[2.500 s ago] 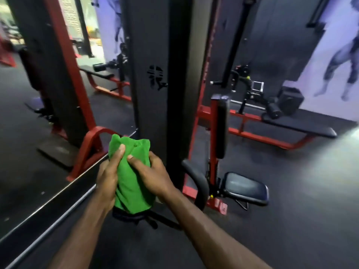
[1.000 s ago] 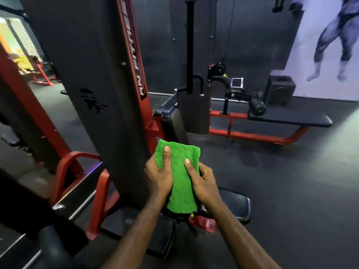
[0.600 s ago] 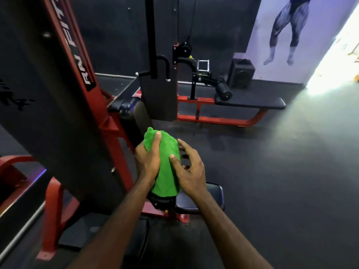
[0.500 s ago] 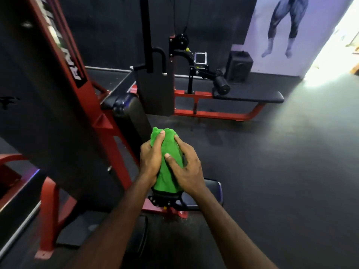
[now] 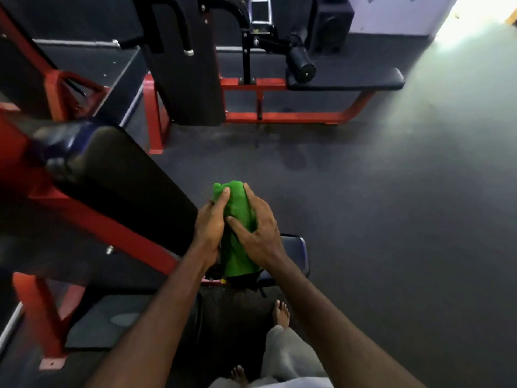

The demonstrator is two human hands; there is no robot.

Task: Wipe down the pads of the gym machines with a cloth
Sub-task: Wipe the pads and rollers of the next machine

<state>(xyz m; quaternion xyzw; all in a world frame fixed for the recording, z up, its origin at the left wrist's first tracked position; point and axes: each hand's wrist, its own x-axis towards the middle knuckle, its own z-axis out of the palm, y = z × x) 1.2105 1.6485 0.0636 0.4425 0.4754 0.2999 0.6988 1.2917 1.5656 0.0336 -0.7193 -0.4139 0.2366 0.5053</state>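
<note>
A person's left hand (image 5: 210, 225) and right hand (image 5: 258, 233) clasped a green cloth (image 5: 237, 219) wrapped over an upright part of a gym machine, its long axis running near to far and its bunched top pointing away. Curled fingers gripped it from both sides, with the cloth between the palms, above a dark seat pad (image 5: 299, 247). A bench (image 5: 349, 79) stood far right.

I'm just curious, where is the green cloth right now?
In the head view the green cloth is near the middle, held between the left hand and the right hand, just right of the black back pad and above the small seat.
</note>
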